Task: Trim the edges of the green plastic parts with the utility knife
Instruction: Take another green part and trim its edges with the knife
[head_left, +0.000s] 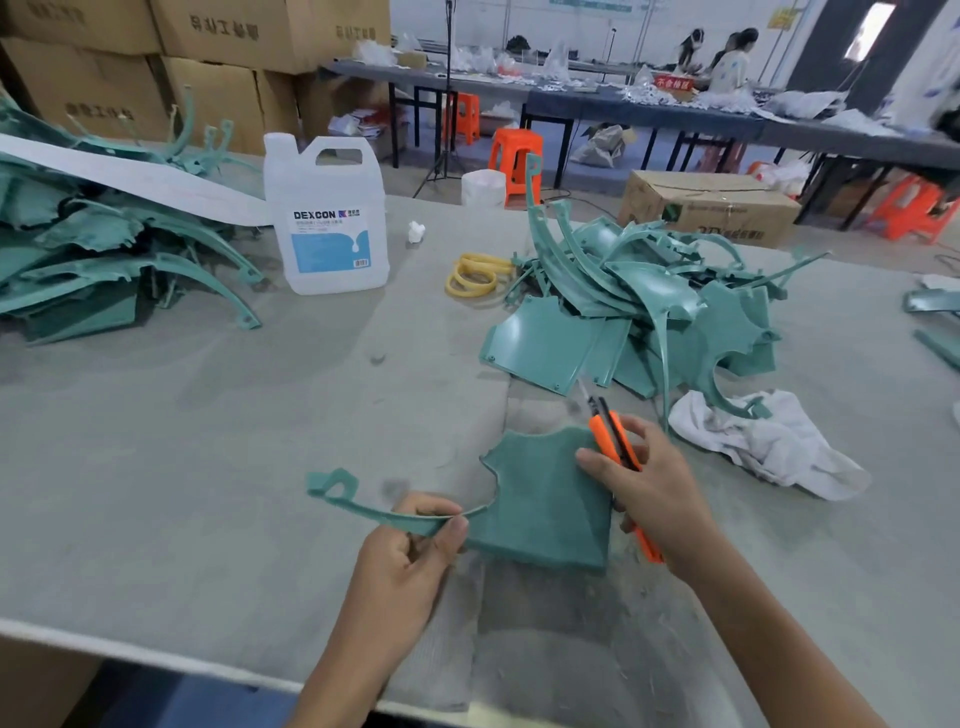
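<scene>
A green plastic part (545, 499) with a flat panel and a long curved arm hangs just above the table in front of me. My left hand (410, 551) pinches the curved arm where it meets the panel. My right hand (649, 488) grips an orange utility knife (613, 441) against the panel's right edge, blade pointing away from me. A heap of green parts (649, 312) lies beyond on the right. Another pile of green parts (93, 249) sits at the far left.
A white DEXCON jug (327, 218) stands mid-table, with yellow rubber rings (475, 275) to its right. A crumpled white rag (769, 441) lies right of my hand. Cardboard boxes (156, 57) are stacked behind. Plastic shavings litter the grey table (208, 441) near its front edge.
</scene>
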